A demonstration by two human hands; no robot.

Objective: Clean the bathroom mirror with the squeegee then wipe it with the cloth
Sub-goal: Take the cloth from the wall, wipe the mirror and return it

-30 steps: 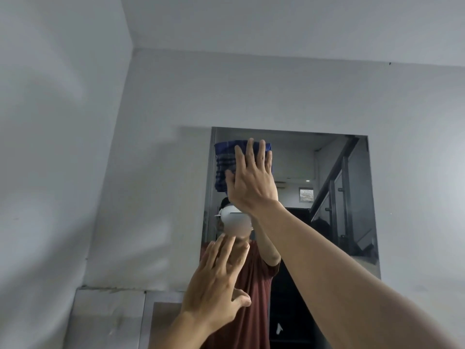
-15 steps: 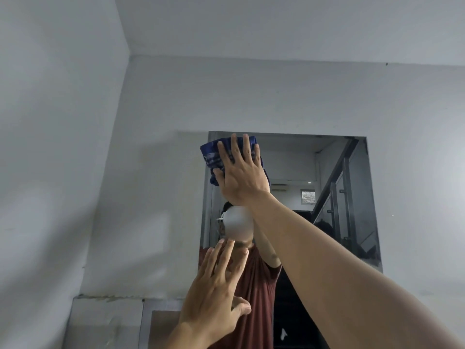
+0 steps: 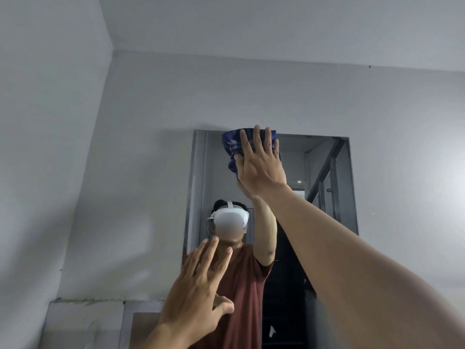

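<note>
Pressing: right hand [image 3: 260,170] is flat against the blue checked cloth [image 3: 232,147], fingers straight and spread, palm pinning it to the glass rather than gripping it
Cloth: soft bunched fabric, crumpled into a wad, sitting at the top edge of the mirror [image 3: 324,177], left of centre
Mirror: rectangular, set into a plain matte grey wall [image 3: 151,122], smooth and reflective
Reflection: a white rounded headset, a dark red tee, the raised arm, plus a metal stair railing on the right
Left hand [image 3: 198,285]: lower down, fingers loosely splayed, holding nothing; can't tell if it touches the glass
Squeegee: not in view
Below left: a pale flat panel [image 3: 85,321] with a rough top edge
</note>
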